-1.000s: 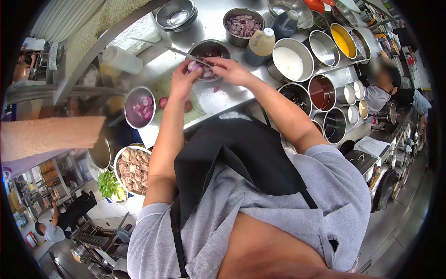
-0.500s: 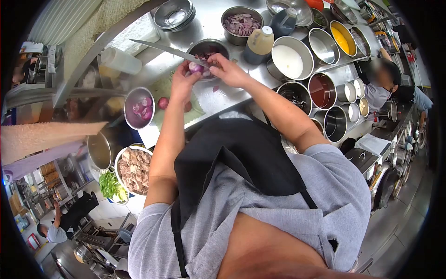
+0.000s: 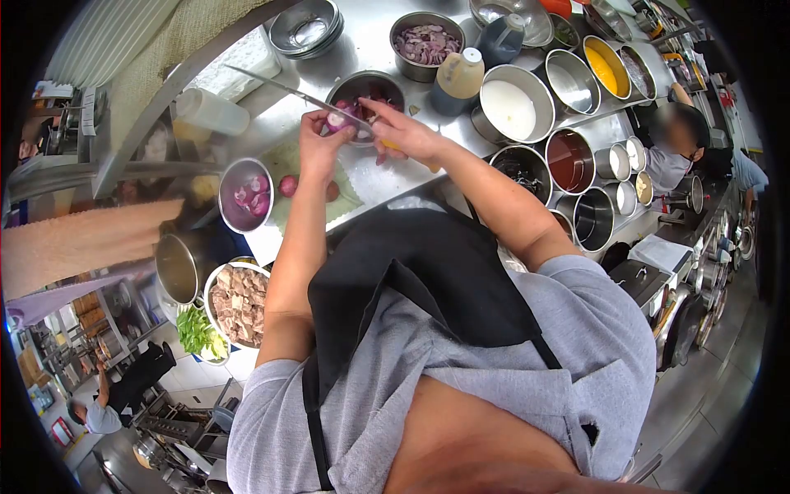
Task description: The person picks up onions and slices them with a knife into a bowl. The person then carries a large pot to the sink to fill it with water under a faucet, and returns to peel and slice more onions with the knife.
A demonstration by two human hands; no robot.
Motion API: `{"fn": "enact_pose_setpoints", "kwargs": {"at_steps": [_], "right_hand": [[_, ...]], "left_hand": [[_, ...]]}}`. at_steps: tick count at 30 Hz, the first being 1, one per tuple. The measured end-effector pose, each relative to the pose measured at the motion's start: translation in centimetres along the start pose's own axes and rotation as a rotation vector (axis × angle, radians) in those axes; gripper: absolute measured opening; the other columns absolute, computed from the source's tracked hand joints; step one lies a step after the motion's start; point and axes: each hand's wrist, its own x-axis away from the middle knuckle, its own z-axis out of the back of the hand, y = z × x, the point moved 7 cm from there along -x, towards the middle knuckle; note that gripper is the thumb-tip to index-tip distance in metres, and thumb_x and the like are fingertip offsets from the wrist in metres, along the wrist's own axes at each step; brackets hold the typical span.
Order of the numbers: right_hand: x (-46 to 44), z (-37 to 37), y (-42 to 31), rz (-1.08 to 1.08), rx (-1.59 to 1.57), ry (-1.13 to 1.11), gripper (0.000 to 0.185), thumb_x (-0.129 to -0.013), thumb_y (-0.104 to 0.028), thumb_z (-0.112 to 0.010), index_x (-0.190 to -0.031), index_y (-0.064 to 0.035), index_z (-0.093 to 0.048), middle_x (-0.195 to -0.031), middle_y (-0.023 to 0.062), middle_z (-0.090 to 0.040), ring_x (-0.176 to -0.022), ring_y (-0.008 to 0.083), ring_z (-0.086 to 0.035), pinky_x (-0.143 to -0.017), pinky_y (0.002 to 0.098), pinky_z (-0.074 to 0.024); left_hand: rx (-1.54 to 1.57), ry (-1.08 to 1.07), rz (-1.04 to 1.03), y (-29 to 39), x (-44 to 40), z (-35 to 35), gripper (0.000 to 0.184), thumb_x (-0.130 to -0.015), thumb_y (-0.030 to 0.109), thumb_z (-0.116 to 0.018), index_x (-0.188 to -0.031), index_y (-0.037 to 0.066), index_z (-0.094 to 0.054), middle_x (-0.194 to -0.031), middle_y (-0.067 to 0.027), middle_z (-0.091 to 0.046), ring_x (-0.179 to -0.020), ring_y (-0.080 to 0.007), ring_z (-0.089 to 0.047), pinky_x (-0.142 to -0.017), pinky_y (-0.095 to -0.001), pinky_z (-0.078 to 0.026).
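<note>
Pinched in my left hand (image 3: 319,148) is a purple onion (image 3: 336,122) with a pale cut face. My right hand (image 3: 405,136) grips a long knife (image 3: 284,87) by its yellow handle, the blade pointing up and left. The blade lies close against the onion, and I cannot tell whether it is cutting in. Just beyond both hands stands a metal bowl (image 3: 344,81) with purple onion pieces inside, partly hidden by my fingers. A whole onion (image 3: 287,185) rests on the green cutting mat (image 3: 349,196), near my left forearm.
A bowl (image 3: 224,198) of onion pieces sits left. Behind are a pot of sliced onions (image 3: 428,44), a sauce bottle (image 3: 458,82) and stacked bowls (image 3: 306,29). Several pots, one with white liquid (image 3: 507,107), line the right. Chopped meat (image 3: 237,303) is lower left; co-workers stand at both sides.
My right hand has shifted slightly and turned, so the knife's yellow handle now shows. The onion in my left hand has moved a little left and down.
</note>
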Motion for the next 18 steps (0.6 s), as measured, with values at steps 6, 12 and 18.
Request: {"fn": "enact_pose_setpoints", "kwargs": {"at_steps": [6,12,18], "right_hand": [[-0.6,3.2,0.3,-0.023,0.031,0.168,0.055,-0.103,-0.033,-0.041,-0.152,-0.0165,-0.026,-0.08,0.0041,-0.056,-0.057,0.0101,-0.047,-0.047,0.0252,-0.0405],[-1.0,3.8,0.6,0.118,0.191,0.275,0.052,-0.102,-0.03,-0.043,-0.15,-0.0127,-0.031,-0.081,0.0044,-0.056,-0.065,0.0122,-0.049,-0.054,0.0274,-0.044],[-0.9,3.2,2.1,0.105,0.164,0.268,0.052,-0.101,-0.03,-0.045,-0.147,-0.0082,-0.034,-0.086,0.0062,-0.058,-0.073,0.0128,-0.052,-0.06,0.0283,-0.045]], "left_hand": [[0.014,-0.092,-0.034,0.2,-0.2,-0.2,0.053,-0.079,-0.012,-0.069,-0.123,0.0,-0.04,-0.116,-0.0141,-0.057,-0.096,-0.0199,-0.063,-0.081,-0.0314,-0.057],[0.142,-0.133,0.125,-0.3,0.0,-0.7,0.05,-0.083,-0.008,-0.065,-0.129,0.002,-0.048,-0.122,-0.0139,-0.054,-0.096,-0.0181,-0.061,-0.074,-0.0279,-0.057],[0.09,-0.12,0.113,-1.0,-0.5,-0.2,0.027,-0.094,0.005,-0.059,-0.121,0.002,-0.055,-0.099,-0.0066,-0.063,-0.078,-0.0114,-0.061,-0.061,-0.0215,-0.047]]}}
